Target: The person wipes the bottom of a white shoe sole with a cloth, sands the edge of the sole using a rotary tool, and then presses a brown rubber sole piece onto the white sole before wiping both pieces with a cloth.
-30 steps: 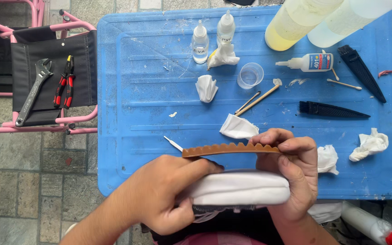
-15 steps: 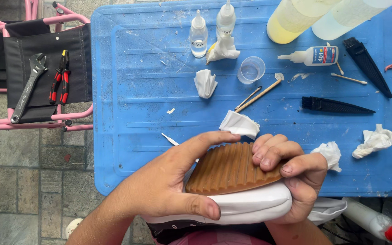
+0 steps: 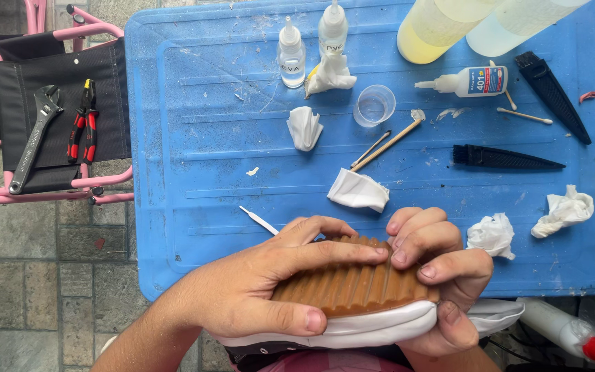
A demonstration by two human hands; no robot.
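We hold a white shoe with a brown ribbed rubber sole (image 3: 359, 286) turned sole-up, at the near edge of the blue plastic table (image 3: 194, 138), btw both hands. Our left hand (image 3: 256, 289) lies over the sole: the fingers are stretched along the ribs, the thumb presses on the sole's near edge just above the white upper, so it grips the shoe. Our right hand (image 3: 442, 275) clasps the other end; its fingers are curled and press on the ribs, the thumb is under the white side.

Just beyond the hands lie a crumpled white tissue (image 3: 358, 190) and a thin white stick (image 3: 259, 220). Farther back stand two small clear dropper bottles (image 3: 290, 52), a clear plastic cup (image 3: 374, 105) and a wooden stick (image 3: 388, 143). At the right side we see a white glue bottle (image 3: 466, 82), lying flat, and two black brushes (image 3: 500, 158). Left of the table, on a pink-framed black fabric seat (image 3: 111, 103), rest a grey adjustable wrench (image 3: 34, 138) and red-handled pliers (image 3: 82, 122), approx. side by side.
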